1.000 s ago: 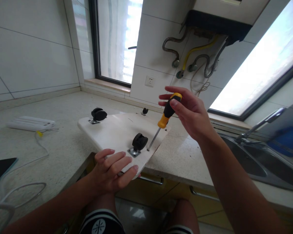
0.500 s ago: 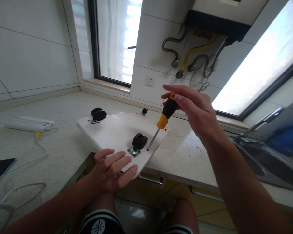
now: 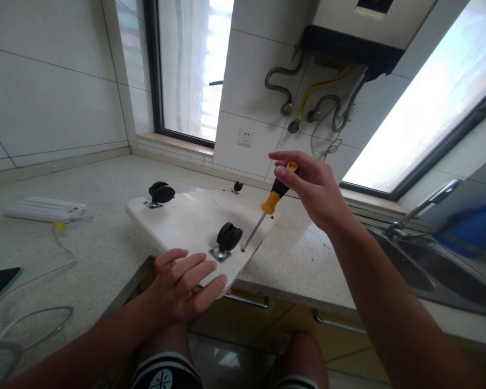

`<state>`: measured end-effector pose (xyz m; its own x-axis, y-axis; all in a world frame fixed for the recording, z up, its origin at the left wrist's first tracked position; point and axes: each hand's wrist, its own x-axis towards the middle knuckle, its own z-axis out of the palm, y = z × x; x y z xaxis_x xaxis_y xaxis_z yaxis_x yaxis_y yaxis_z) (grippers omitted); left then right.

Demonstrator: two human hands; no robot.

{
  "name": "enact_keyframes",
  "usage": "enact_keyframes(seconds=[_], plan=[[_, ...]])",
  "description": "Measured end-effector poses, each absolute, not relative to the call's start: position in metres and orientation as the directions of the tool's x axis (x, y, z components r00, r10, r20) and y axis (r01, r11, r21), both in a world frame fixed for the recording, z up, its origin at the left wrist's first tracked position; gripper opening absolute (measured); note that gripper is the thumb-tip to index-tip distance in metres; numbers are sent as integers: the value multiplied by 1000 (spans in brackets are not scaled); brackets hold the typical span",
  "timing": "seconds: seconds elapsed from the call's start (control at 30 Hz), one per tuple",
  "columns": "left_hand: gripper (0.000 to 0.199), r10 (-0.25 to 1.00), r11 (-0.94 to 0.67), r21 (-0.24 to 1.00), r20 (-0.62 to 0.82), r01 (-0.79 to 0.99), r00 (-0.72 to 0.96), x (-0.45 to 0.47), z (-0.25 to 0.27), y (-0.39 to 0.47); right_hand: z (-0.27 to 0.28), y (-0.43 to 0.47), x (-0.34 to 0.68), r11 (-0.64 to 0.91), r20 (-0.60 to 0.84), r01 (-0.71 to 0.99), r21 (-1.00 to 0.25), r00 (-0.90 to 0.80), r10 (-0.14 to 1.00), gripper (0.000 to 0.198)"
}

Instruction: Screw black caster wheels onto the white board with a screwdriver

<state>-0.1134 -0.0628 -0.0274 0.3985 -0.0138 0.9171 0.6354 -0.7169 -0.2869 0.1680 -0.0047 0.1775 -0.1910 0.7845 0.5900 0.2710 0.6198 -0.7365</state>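
Observation:
A white board lies on the counter with black swivel casters on its upper face. One caster is at the near corner, another caster at the left, and a small-looking third caster at the far edge. My left hand is closed round the board's near edge, fingers on top. My right hand holds a yellow-and-black screwdriver by its handle, tilted. Its tip meets a small screw head in the board, just right of the near caster.
A stone counter carries a white power bank with a cable, and a dark flat device at the left. A steel sink with a tap is at the right. Drawer handles stick out below the counter edge.
My right hand's thumb and fingers have shifted on the screwdriver handle, which looks turned a little. Its tip stays by the same caster. The view has shifted slightly; my left hand keeps its hold.

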Motion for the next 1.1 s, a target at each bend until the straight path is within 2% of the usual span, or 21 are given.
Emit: enact_keyframes(seconds=[0.07, 0.17, 0.27, 0.33, 0.43, 0.53, 0.6, 0.63, 0.7, 0.77, 0.8, 0.9, 0.93, 1.03, 1.1], plan=[[41, -13, -716, -286, 917, 636, 398, -113, -27, -63, 175, -4, 166, 650, 617, 242, -720, -206, 760, 31], [39, -14, -712, -297, 912, 637, 409, -114, -23, -64, 174, -7, 162, 602, 571, -10, -798, -333, 751, 43], [40, -16, -701, -330, 894, 632, 448, -116, -18, -66, 174, -12, 155, 552, 548, -108, -827, -371, 749, 31], [41, -13, -694, -344, 884, 633, 467, -117, -16, -66, 175, -14, 151, 574, 553, -51, -818, -344, 758, 25], [41, -8, -693, -328, 894, 642, 449, -116, -17, -66, 176, -13, 145, 638, 594, 94, -764, -283, 753, 29], [41, -5, -707, -299, 908, 640, 418, -115, -20, -66, 176, -14, 142, 710, 742, 390, -587, -94, 664, 22], [42, -7, -713, -303, 905, 632, 426, -115, -20, -65, 175, -16, 143, 705, 794, 534, -466, -99, 600, 28], [43, -9, -712, -312, 900, 629, 436, -116, -21, -65, 176, -17, 143, 714, 773, 522, -466, -153, 616, 31], [45, -8, -707, -335, 884, 623, 467, -118, -20, -65, 177, -18, 145, 725, 665, 377, -577, -298, 684, 39], [46, -5, -704, -347, 875, 619, 485, -119, -20, -65, 179, -18, 145, 698, 607, 313, -644, -345, 716, 43], [47, -7, -704, -344, 878, 621, 479, -119, -19, -65, 180, -18, 144, 693, 623, 371, -619, -306, 720, 41], [46, -10, -707, -327, 892, 627, 453, -117, -18, -66, 188, -15, 145, 645, 706, 638, -420, -217, 674, 34], [47, -9, -707, -324, 893, 629, 449, -117, -18, -66, 192, -14, 146, 643, 685, 652, -401, -253, 683, 34], [47, -9, -704, -338, 884, 625, 468, -116, -15, -66, 208, -11, 153, 674, 507, 543, -502, -447, 737, 36], [46, -10, -702, -340, 883, 625, 469, -116, -13, -66, 219, -10, 157, 640, 456, 630, -441, -457, 764, 37]])
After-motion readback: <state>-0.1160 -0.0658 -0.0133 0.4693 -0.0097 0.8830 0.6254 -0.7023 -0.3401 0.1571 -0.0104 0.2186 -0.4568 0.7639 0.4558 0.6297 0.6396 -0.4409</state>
